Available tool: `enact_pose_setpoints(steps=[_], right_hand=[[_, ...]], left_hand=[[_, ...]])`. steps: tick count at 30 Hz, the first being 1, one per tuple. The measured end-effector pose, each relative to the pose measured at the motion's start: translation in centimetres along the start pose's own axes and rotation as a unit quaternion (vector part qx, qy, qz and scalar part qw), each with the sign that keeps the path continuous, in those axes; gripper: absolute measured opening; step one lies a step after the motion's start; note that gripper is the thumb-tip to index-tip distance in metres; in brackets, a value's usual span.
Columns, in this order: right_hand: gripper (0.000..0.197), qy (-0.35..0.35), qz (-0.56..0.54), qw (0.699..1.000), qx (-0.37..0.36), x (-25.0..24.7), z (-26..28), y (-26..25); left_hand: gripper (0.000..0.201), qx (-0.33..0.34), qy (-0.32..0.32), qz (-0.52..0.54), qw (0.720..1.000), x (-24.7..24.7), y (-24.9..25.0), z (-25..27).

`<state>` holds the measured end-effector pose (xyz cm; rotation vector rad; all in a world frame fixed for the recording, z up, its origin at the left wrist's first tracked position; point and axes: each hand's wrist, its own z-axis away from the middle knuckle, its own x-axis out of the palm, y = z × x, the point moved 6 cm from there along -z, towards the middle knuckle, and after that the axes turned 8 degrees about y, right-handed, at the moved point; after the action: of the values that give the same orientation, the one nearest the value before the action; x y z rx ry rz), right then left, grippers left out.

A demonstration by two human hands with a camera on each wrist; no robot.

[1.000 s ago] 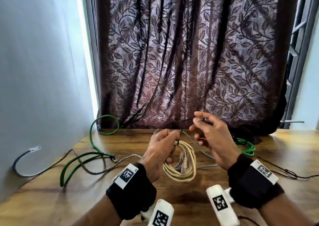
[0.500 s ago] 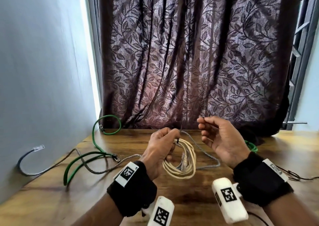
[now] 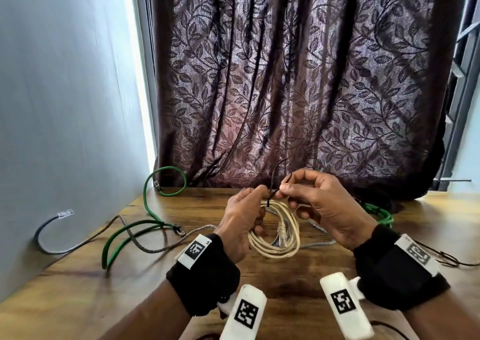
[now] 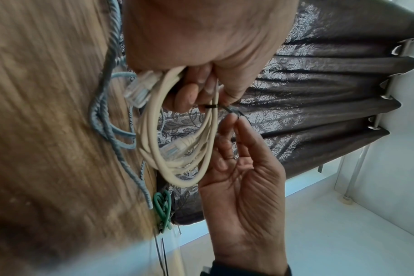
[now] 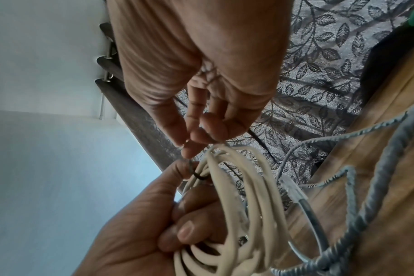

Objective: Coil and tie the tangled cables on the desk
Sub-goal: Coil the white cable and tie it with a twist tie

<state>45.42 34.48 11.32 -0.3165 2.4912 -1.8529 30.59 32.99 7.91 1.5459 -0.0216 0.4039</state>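
Observation:
A coiled cream network cable [image 3: 280, 238] [image 4: 154, 145] [image 5: 243, 205] hangs over the wooden desk [image 3: 130, 295], and my left hand [image 3: 242, 219] [image 5: 154, 224] grips its upper part. A thin black tie [image 3: 271, 196] [image 4: 210, 106] [image 5: 199, 176] loops round the strands beside my left fingers. My right hand [image 3: 319, 204] [image 4: 236, 168] [image 5: 196, 142] pinches the tie's free tail between thumb and fingertips, just right of the left hand. Clear plugs [image 4: 140, 89] dangle inside the coil.
A loose green cable [image 3: 135, 230] and a grey braided cable [image 3: 145, 243] [image 5: 366, 205] sprawl on the left of the desk. A second green cable [image 3: 379, 215] lies at the back right beside thin dark wires [image 3: 452, 259]. A patterned curtain [image 3: 298, 80] hangs behind; a wall [image 3: 65, 106] stands at left.
My right hand has come back in from the right and now pinches the tie close to my left hand. The left hand still holds the cream coil in place.

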Motion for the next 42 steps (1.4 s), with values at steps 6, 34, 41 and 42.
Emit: enact_pose_setpoints(steps=[6,34,41,42], right_hand=[[0.012,0.018,0.039,0.998,-0.039,-0.41,-0.19,0.11],[0.013,0.105,0.087,0.986,-0.092,-0.35,0.08,0.62],[0.015,0.144,0.081,0.981,-0.104,-0.88,-0.07,0.68],[0.014,0.143,0.078,0.981,-0.102,-0.82,-0.03,0.74]], left_hand=[[0.014,-0.017,0.003,0.018,1.000,-0.22,-0.09,-0.22],[0.016,-0.002,0.034,0.009,0.999,-0.49,-0.32,-0.27],[0.013,-0.004,0.036,0.017,0.999,-0.50,-0.19,-0.07],[0.014,-0.006,0.037,0.018,0.999,-0.49,-0.19,-0.04]])
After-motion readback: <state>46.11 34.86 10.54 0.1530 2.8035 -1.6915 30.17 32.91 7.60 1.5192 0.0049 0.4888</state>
